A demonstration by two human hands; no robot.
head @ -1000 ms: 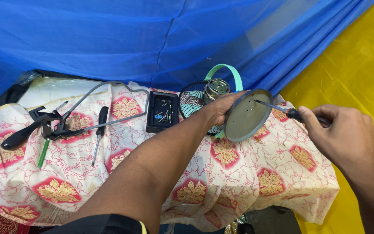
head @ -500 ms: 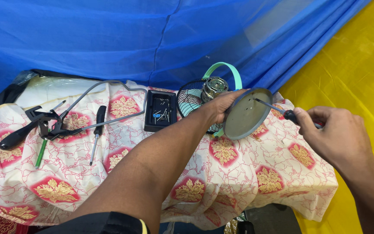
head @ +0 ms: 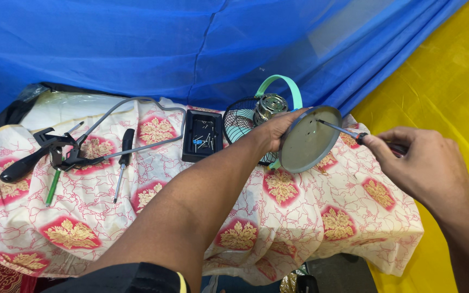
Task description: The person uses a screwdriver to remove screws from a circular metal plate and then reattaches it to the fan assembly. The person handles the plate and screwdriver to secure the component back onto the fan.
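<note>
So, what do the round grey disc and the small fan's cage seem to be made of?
The round grey disc looks like moulded plastic, matte, with a raised rim and small holes; painted metal is possible. The fan's cage looks like thin dark metal wire, painted or coated, judging by its fine curved bars.

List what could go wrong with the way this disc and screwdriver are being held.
The round grey disc is held in the air, tilted, by the left hand alone, so the thin screwdriver in the right hand could slip toward those fingers. Any loosened screw might drop onto the patterned cloth.
</note>
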